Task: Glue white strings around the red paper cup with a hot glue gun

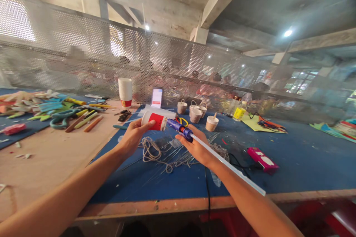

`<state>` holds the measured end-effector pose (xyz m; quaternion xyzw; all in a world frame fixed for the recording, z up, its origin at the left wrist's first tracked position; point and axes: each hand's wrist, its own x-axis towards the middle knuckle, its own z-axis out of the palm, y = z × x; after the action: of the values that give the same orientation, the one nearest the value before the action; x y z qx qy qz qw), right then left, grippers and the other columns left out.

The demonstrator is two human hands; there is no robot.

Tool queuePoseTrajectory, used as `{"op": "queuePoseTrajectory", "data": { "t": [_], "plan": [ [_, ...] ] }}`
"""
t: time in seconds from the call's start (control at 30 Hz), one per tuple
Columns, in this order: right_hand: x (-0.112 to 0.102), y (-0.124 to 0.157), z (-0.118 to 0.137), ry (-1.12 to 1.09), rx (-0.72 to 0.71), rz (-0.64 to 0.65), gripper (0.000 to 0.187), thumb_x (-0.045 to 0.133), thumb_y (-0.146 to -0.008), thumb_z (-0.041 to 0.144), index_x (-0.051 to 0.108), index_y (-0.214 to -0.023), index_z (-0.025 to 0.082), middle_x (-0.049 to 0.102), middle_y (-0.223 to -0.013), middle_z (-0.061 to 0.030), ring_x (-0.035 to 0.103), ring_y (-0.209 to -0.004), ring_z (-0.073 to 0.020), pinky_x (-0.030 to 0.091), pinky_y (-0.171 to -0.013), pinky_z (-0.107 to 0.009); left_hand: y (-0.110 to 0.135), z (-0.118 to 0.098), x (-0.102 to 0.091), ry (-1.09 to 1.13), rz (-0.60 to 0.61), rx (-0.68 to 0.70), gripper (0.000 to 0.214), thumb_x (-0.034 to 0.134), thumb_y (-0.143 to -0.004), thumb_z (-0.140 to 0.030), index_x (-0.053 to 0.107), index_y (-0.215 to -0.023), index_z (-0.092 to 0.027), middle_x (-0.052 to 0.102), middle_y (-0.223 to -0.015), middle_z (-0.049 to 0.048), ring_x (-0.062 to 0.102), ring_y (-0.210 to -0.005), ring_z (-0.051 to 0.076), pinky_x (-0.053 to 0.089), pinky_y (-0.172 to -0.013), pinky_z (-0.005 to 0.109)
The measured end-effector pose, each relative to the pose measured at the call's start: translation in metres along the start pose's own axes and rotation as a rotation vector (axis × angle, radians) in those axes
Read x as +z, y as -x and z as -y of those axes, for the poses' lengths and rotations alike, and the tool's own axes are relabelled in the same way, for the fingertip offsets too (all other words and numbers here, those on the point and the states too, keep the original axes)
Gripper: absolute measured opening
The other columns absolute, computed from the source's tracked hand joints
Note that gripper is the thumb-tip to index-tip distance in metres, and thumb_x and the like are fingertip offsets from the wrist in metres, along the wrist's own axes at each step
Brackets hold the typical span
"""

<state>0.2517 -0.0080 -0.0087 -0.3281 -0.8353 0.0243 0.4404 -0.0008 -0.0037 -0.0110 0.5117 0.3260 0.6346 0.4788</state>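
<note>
My left hand point(134, 136) is closed around a white paper cup with a red band point(154, 120), held on its side above the blue table point(294, 163). My right hand point(195, 146) grips a blue glue gun point(180, 129) whose nozzle touches the cup's base. A long pale glue stick point(228, 166) runs back from the gun over my right forearm. Under my hands lies a tangle of pale cord point(151, 150).
Several small rope-wrapped cups point(196, 114) stand behind, with a yellow-labelled bottle point(239, 111). A pink device point(262, 159) lies at right. A stack of paper cups point(125, 92), scissors point(61, 117) and coloured scraps are at left. A perforated metal screen point(83, 63) backs the table; people sit beyond it.
</note>
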Motion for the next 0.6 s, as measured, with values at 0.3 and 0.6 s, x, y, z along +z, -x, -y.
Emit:
{"op": "queuePoseTrajectory", "data": {
  "t": [0.3,0.6],
  "plan": [
    [0.0009,0.0002,-0.0005,-0.008,0.017,-0.01,0.027,0.061,-0.099,0.048,0.066,-0.097,0.021,0.07,-0.092,-0.0045,0.066,-0.078,-0.0184,0.048,-0.068,-0.028,0.0006,0.0011,-0.0011,-0.002,0.009,-0.005,0.032,0.084,-0.076,-0.034,0.081,-0.104,-0.018,0.083,-0.099,0.009,0.073,-0.102,0.032,0.053,-0.095,0.043],
    [-0.0018,-0.0007,0.0034,-0.059,0.096,-0.002,0.03,0.062,-0.097,0.05,0.064,-0.088,0.021,0.068,-0.081,-0.0028,0.063,-0.074,-0.0185,0.049,-0.068,-0.028,0.0024,-0.0016,0.0003,-0.016,0.007,0.009,0.035,0.086,-0.075,-0.038,0.081,-0.103,-0.018,0.083,-0.097,0.0097,0.075,-0.097,0.032,0.054,-0.094,0.044]
  ]
}}
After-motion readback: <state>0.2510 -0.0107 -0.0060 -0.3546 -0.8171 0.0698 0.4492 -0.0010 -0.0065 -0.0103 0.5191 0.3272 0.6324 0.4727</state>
